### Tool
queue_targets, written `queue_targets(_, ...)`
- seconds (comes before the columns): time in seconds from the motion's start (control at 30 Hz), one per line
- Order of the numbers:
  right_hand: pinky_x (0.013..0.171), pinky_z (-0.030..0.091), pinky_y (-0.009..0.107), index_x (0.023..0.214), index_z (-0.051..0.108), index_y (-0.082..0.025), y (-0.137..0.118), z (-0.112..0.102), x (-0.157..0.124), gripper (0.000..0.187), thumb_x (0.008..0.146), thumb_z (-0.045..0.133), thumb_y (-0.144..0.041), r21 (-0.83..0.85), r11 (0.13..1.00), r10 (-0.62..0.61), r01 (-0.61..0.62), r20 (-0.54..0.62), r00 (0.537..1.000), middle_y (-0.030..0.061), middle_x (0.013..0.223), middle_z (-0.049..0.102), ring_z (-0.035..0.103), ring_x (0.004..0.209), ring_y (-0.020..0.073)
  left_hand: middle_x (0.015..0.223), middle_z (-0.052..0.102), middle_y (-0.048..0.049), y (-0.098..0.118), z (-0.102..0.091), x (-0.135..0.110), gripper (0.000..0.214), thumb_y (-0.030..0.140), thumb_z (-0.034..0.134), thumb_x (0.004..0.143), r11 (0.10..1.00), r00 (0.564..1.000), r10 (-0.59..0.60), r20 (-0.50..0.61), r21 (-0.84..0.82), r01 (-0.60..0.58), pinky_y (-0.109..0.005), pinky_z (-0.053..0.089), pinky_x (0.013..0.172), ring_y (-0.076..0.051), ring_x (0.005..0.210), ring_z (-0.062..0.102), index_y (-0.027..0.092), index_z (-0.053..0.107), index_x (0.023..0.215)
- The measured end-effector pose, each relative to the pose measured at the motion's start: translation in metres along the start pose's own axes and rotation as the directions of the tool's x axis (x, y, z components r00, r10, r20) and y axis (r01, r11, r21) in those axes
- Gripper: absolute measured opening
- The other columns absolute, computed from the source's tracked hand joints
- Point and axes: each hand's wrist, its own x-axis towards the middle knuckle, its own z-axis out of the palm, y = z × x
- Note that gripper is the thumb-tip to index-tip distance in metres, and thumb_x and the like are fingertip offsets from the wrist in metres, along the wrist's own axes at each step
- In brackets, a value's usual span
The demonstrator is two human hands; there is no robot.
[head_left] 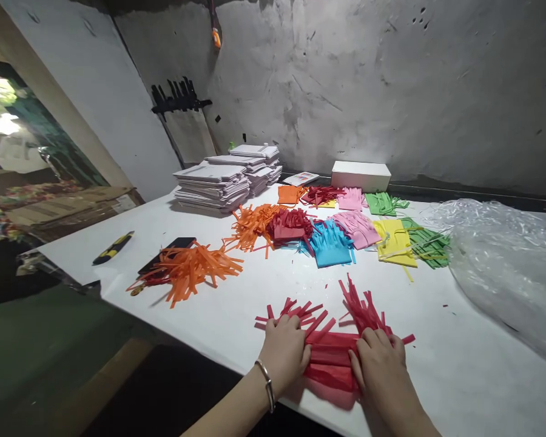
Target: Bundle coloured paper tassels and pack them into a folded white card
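Observation:
A sheet of red fringed paper (331, 358) lies at the table's front edge, folded across its middle, with cut strips fanning out at both far corners. My left hand (285, 346), with a silver bracelet at the wrist, has its fingers curled over the paper's left side. On the right side, my right hand (379, 364) grips the same paper, thumb toward the middle. Both palms face down, so the undersides of the fingers are hidden. Beyond them sit bundles of fringed paper, among them a blue one (331, 246) and a dark red one (292, 226).
Orange fringed paper (195, 270) partly covers a dark flat object (175, 247) at left, near a yellow-and-black cutter (113, 247). Stacked white packets (212, 182) and a white box (361, 176) stand at the back. Clear plastic bags (512, 261) cover the right side.

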Motion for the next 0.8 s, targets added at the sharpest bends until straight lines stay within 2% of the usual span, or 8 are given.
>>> queue_targets(0.07,0.093,0.031,0.05,0.08,0.061,-0.022,-0.006,-0.004,0.003,0.017,0.087,0.049,-0.013,0.042,0.998,-0.034,0.037,-0.052,0.998,0.0069,0.088,0.064,0.055,0.088,0.0256,0.094,0.07,-0.0087,0.002,-0.001,0.002,0.015,0.027,0.061,0.084,1.0,1.0,-0.011,0.02,0.02,0.011,-0.049,0.048,0.08,-0.03,0.092,0.063,0.02,0.072,0.076)
queue_targets(0.13,0.101,0.027,0.05,0.089,0.063,-0.023,-0.012,-0.005,0.006,0.016,0.088,0.05,-0.012,0.128,0.98,-0.142,0.154,-0.096,0.985,0.006,0.095,0.066,0.056,0.097,0.025,0.096,0.07,-0.0089,0.003,0.001,0.0,0.015,0.027,0.06,0.085,1.0,1.0,-0.013,0.006,0.01,0.013,-0.051,0.047,0.081,-0.03,0.093,0.063,0.02,0.071,0.077)
queue_targets(0.27,0.097,0.03,0.042,0.076,0.059,-0.022,-0.017,-0.001,0.011,0.017,0.09,0.053,-0.013,0.216,0.915,-0.334,0.339,-0.061,0.94,-0.0007,0.074,0.061,0.053,0.077,0.0181,0.097,0.068,-0.0069,0.002,0.007,-0.006,0.005,0.023,0.065,0.082,0.997,0.989,0.037,-0.142,-0.062,-0.046,-0.053,0.043,0.088,-0.028,0.094,0.061,0.02,0.068,0.085)
queue_targets(0.37,0.088,0.033,0.037,0.069,0.054,-0.02,-0.019,-0.001,0.011,0.028,0.094,0.046,-0.011,0.233,0.909,-0.335,0.344,-0.08,0.939,-0.0012,0.067,0.056,0.047,0.067,0.0151,0.097,0.068,-0.0028,0.001,0.014,-0.01,0.007,0.025,0.069,0.081,0.963,0.927,0.212,-0.309,-0.098,-0.253,-0.052,0.035,0.098,-0.024,0.095,0.059,0.022,0.065,0.085)
queue_targets(0.43,0.085,0.033,0.035,0.074,0.057,-0.02,-0.021,-0.004,0.01,0.024,0.095,0.047,-0.014,0.267,0.911,-0.303,0.315,-0.085,0.949,-0.0003,0.071,0.058,0.048,0.069,0.0157,0.089,0.067,-0.0001,0.002,0.02,-0.013,0.005,0.023,0.066,0.086,0.93,0.87,0.304,-0.389,-0.076,-0.359,-0.048,0.032,0.1,-0.021,0.09,0.058,0.022,0.064,0.081)
queue_targets(0.57,0.086,0.032,0.036,0.083,0.06,-0.02,-0.022,-0.005,0.005,0.02,0.093,0.045,-0.01,0.203,0.901,-0.39,0.384,-0.011,0.921,0.001,0.076,0.06,0.049,0.072,0.0176,0.076,0.065,0.0014,0.002,0.032,-0.017,0.022,0.021,0.053,0.097,0.904,0.804,0.377,-0.459,-0.004,-0.427,-0.044,0.028,0.101,-0.018,0.082,0.056,0.022,0.062,0.077)
queue_targets(0.67,0.089,0.033,0.036,0.074,0.055,-0.02,-0.012,-0.005,0.0,0.027,0.091,0.042,-0.004,0.102,0.9,-0.43,0.424,0.042,0.902,0.0002,0.07,0.056,0.048,0.07,0.0178,0.072,0.065,0.0027,-0.003,0.036,-0.018,0.025,0.023,0.051,0.099,0.893,0.813,0.412,-0.412,0.006,-0.449,-0.044,0.024,0.105,-0.017,0.083,0.056,0.022,0.061,0.075)
queue_targets(0.8,0.098,0.033,0.039,0.084,0.06,-0.02,0.005,-0.012,-0.008,0.025,0.096,0.041,-0.01,0.158,0.889,-0.441,0.429,0.045,0.897,0.0007,0.079,0.062,0.054,0.08,0.0184,0.074,0.067,0.0043,-0.01,0.038,-0.024,0.02,0.023,0.056,0.096,0.907,0.851,0.392,-0.35,-0.007,-0.421,-0.047,0.023,0.105,-0.018,0.087,0.057,0.024,0.063,0.078)
